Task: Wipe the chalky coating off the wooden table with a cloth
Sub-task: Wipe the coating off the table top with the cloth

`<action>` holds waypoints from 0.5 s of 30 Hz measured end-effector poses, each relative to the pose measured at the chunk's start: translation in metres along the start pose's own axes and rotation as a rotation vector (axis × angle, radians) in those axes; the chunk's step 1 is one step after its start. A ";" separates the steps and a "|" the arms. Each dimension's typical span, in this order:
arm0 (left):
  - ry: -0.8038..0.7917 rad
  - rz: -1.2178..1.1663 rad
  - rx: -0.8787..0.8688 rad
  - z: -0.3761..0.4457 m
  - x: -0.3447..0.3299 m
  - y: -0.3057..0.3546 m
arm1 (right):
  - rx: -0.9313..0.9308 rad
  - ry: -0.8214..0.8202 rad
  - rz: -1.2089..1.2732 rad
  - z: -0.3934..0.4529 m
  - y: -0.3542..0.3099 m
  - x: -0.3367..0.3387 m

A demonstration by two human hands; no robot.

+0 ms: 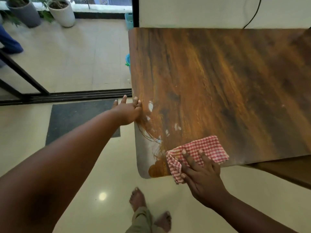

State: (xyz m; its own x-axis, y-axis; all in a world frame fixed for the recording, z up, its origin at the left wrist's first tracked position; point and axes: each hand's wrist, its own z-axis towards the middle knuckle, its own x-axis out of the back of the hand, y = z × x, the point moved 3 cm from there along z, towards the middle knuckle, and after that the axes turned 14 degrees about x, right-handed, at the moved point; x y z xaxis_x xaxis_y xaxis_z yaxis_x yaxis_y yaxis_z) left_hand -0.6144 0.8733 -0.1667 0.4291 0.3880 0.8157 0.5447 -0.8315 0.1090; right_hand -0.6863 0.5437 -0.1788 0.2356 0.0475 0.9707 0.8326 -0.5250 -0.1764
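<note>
right hand [200, 172] flat, fingers spread, pressing cloth [202, 151] on table [218, 73] lower centre | left hand [129, 111] loose, seemingly touching left edge | coating [144, 153] grey at lower-left corner | risk: cloth overhangs near edge, may slip off; strokes may smear residue

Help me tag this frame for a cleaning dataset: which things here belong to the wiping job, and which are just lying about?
Part of the job:
- wooden table
- chalky coating left at the near corner
- checked cloth
- right hand pressing the cloth
- left hand on the table edge

Just lying about:
- dark floor mat
- white planter
- grey planter
- black cable
</note>
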 end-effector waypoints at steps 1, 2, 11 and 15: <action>-0.011 0.005 0.018 0.002 0.002 0.000 | 0.032 0.003 0.005 0.005 -0.012 -0.002; -0.016 0.006 0.033 0.004 0.005 0.000 | 0.065 0.000 0.016 0.013 -0.025 -0.002; -0.005 -0.015 0.116 0.007 0.020 0.003 | 0.282 -0.034 0.117 0.073 -0.085 -0.011; -0.022 -0.154 0.146 0.001 0.026 0.005 | 0.211 -0.054 0.135 0.079 -0.087 -0.013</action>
State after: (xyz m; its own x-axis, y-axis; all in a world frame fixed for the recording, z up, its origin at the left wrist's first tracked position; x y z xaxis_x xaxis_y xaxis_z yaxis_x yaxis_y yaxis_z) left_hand -0.6000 0.8793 -0.1457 0.3469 0.5161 0.7831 0.7029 -0.6959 0.1472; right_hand -0.7215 0.6561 -0.1889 0.3730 0.0374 0.9271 0.8769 -0.3407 -0.3391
